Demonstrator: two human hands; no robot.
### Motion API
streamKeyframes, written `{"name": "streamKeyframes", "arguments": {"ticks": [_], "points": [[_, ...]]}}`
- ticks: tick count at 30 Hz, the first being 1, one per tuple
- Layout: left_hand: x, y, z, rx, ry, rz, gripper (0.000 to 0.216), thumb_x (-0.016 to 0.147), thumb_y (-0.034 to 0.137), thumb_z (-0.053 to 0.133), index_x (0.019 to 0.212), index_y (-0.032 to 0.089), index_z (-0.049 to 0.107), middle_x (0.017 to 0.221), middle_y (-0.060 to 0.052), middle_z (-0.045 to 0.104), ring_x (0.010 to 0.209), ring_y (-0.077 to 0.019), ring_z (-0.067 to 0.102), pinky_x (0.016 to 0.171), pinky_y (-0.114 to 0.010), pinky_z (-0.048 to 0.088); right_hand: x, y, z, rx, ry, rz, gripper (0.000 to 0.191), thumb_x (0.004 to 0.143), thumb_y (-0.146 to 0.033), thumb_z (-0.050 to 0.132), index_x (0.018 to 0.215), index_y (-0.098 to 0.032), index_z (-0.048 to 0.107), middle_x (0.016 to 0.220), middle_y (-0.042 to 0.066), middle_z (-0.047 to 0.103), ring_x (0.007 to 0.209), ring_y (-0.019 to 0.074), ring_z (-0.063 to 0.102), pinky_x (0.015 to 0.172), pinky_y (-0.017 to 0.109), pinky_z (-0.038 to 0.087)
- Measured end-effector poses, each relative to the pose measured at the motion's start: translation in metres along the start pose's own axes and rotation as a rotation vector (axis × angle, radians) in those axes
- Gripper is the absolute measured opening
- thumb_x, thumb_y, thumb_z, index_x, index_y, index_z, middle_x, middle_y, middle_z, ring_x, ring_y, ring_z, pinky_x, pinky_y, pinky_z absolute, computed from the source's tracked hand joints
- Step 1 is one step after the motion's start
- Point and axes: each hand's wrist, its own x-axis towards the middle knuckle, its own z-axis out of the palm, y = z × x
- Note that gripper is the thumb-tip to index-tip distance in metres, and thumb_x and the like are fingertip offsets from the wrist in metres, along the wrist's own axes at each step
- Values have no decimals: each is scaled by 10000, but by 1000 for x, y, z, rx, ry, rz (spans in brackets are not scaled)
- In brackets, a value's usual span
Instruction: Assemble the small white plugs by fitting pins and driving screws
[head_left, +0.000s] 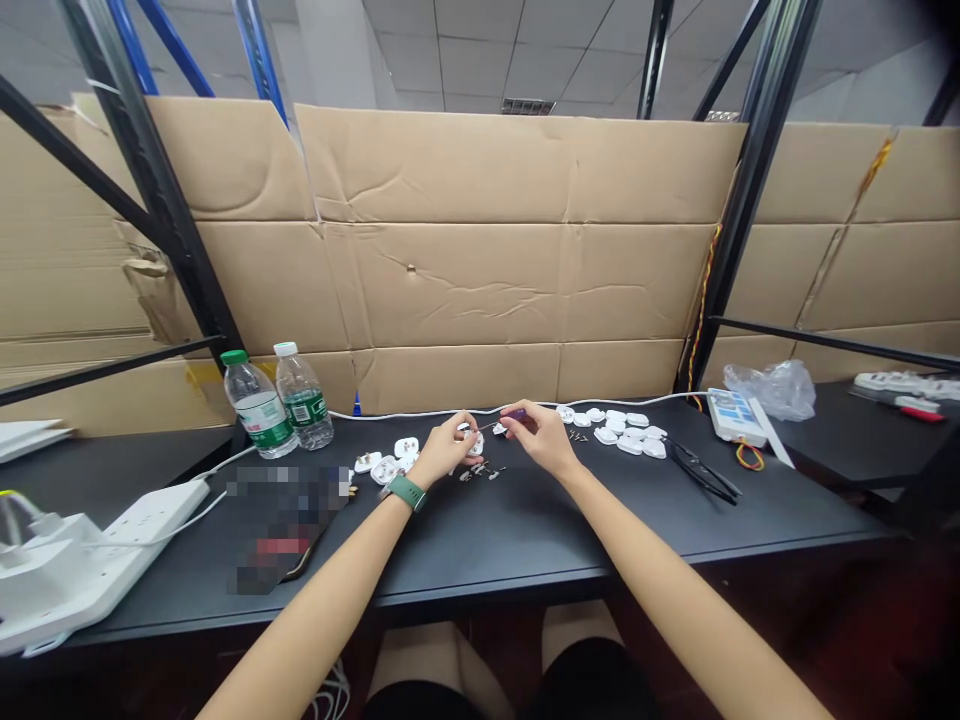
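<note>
My left hand [441, 450], with a green-banded watch on its wrist, is closed around a white plug housing [476, 445] above the middle of the table. In my right hand [546, 436] is a small screwdriver with a dark purple handle [515, 414]. Its thin shaft points left toward the plug housing; whether the tip touches is too small to tell. Small metal parts [478, 472] lie below the hands. Several white plug housings [385, 470] sit left of my left hand. White plug covers [631, 440] are grouped beyond my right hand, beside some small screws [577, 436].
Two water bottles [261, 410] stand at the back left, near a dark, blurred-out object [289, 530]. A white power strip [142, 530] lies far left. Black tweezers [703, 472], a white device [736, 416] and a plastic bag [772, 390] are at right. Cardboard [465, 260] walls the back.
</note>
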Motion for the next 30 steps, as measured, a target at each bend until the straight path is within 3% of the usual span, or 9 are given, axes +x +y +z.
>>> {"name": "streamKeyframes", "arguments": {"ticks": [6,9,15,18,21,23,26,30], "points": [[0,-2,-2,200,46,98,119,884,332,573,939,228,556,748,13,670,591,-169,716,549,-244,567,1,4,-2,-185,4,-45,332,875,-516,674,777,-198,656,637,-2,639,551,146,581,572,266,458],[-2,0,-5,336,94,184,79,898,284,528,924,228,576,650,32,618,544,-152,669,543,-228,519,1,7,-5,-355,-16,-80,371,928,-521,603,731,-210,650,598,-7,604,542,146,530,580,269,405],[-3,8,-8,549,183,275,111,918,236,484,981,238,576,610,41,608,578,-161,631,613,-242,450,3,9,-7,-563,-118,-6,502,1033,-472,404,642,-226,603,587,40,626,551,185,571,605,285,373],[-1,8,-9,573,224,283,113,922,231,479,983,234,574,643,33,622,593,-158,621,622,-240,428,1,8,-5,-566,-129,18,424,1030,-453,415,730,-231,618,626,35,642,595,190,598,614,278,377],[0,5,-11,560,229,296,118,928,224,466,985,237,569,657,34,627,605,-157,622,630,-238,420,-2,7,-2,-497,-122,38,233,992,-444,502,977,-246,624,624,-15,614,567,182,571,597,267,379],[0,3,-12,568,232,296,119,929,221,462,982,238,566,639,36,615,606,-162,622,630,-239,416,-2,8,-2,-432,-135,30,202,976,-412,531,1068,-243,595,665,-24,629,579,179,575,604,263,394],[0,4,-14,602,229,296,132,932,207,450,988,233,566,624,32,605,605,-168,618,635,-244,413,-1,10,-3,-382,-134,-14,170,983,-367,527,1028,-228,615,767,13,686,677,186,628,669,273,431],[-1,8,-14,691,213,322,142,930,181,455,1004,228,567,649,15,611,629,-177,619,651,-250,405,1,13,-3,-433,-142,-43,262,1007,-390,501,891,-227,669,724,32,692,672,194,644,697,283,440]]}}
